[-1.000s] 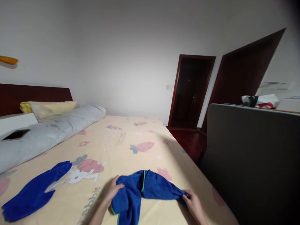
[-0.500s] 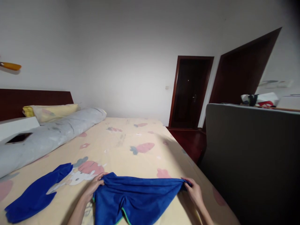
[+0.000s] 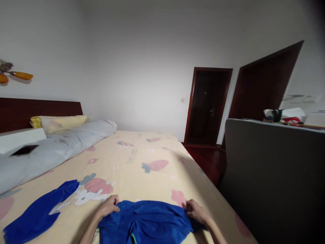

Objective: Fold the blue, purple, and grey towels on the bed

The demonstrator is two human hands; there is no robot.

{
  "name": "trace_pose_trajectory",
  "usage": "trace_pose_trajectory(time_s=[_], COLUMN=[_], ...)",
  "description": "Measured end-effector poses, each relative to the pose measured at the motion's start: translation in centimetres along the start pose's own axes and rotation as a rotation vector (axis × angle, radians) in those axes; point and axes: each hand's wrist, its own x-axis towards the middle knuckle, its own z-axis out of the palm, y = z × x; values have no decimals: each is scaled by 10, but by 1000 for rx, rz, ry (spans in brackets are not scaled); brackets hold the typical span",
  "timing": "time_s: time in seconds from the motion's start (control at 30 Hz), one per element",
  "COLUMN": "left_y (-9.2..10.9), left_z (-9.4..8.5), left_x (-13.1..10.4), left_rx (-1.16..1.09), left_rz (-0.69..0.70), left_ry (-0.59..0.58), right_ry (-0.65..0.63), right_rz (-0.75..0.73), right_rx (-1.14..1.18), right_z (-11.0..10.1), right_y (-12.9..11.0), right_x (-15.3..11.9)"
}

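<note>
Blue shorts with green trim [image 3: 149, 220] lie on the bed right in front of me, their waistband towards the far side and their lower part cut off by the bottom of the view. At the left end of the waistband, my left hand [image 3: 109, 206] is closed, its thumb and fingers pinching the cloth. My right hand [image 3: 195, 210] is closed on the right end, where some fabric bunches under the wrist. To the left, apart from both hands, rests another folded blue garment [image 3: 38, 213].
The bed [image 3: 132, 176] has a cream sheet with carrot and rabbit prints. Along its left lie a long grey bolster [image 3: 76, 139], a dark phone [image 3: 24, 150] and a yellow pillow [image 3: 64, 122]. A dark grey panel [image 3: 274, 176] stands close on the right; a door [image 3: 203, 105] is beyond.
My right hand has moved left, bringing the waistband's ends closer together, so the stretched cloth is now slack and wrinkled. My left hand has shifted slightly. The view has tilted up a little.
</note>
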Motion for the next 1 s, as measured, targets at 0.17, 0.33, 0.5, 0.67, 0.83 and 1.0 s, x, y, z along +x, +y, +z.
trace_pose_trajectory(time_s=[0.17, 0.33, 0.5, 0.67, 0.83, 1.0], left_y=[14, 26, 39, 54, 51, 19], left_z=[-12, -22, -28, -24, -1, 29], left_x=[1, 17, 49, 84, 94, 61], left_rx=[-139, -216, -173, -2, 240, 471], left_rz=[104, 161, 215, 214, 117, -77], left_ry=[97, 225, 353, 437, 384, 329], right_ry=[-124, -109, -43, 150, 352, 352], right_rz=[-122, -191, -214, -209, -134, -46], right_rx=[55, 40, -118, -361, -520, -575], right_z=[-4, -8, -12, -14, -1, 33], right_y=[-16, -28, -38, -60, -72, -56], right_x=[4, 22, 44, 63, 65, 39])
